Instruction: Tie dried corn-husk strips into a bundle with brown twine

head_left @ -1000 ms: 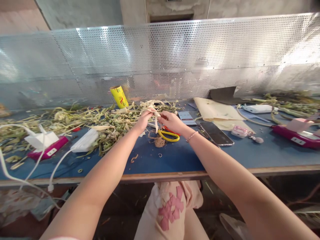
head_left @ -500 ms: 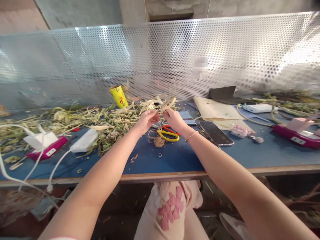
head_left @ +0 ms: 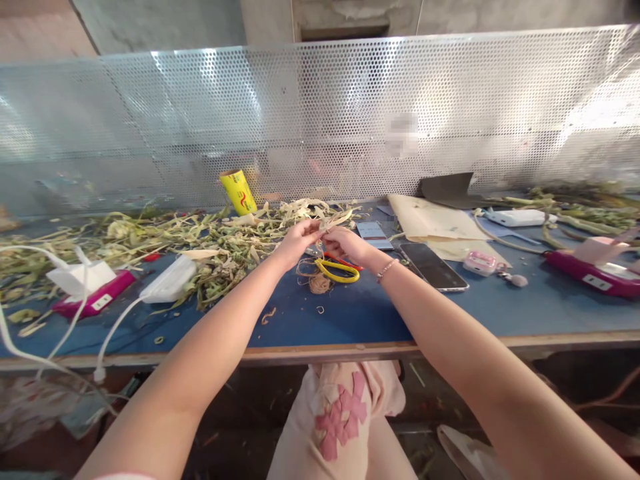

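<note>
My left hand [head_left: 299, 244] and my right hand [head_left: 349, 244] meet over the middle of the blue table. Between their fingertips is a pale dried plant piece [head_left: 336, 219], its far end pointing up and right. Both hands are closed on it, though my fingers partly hide it. Just below them lie yellow-handled scissors [head_left: 340, 272], a small ball of brown twine [head_left: 319, 283] and a red-handled tool, mostly covered. A heap of dried leafy stalks [head_left: 215, 243] spreads to the left of my left hand.
A yellow cardboard tube [head_left: 239, 192] stands tilted behind the heap. To the right are a black phone [head_left: 433, 267], a pink earphone case [head_left: 480, 263] and brown paper [head_left: 435, 219]. White cables and magenta power strips [head_left: 95, 297] lie at both sides. Perforated metal [head_left: 320, 120] closes the back.
My right hand has turned and come closer to my left hand. The plant piece, which stuck up higher before, now lies lower between my fingers.
</note>
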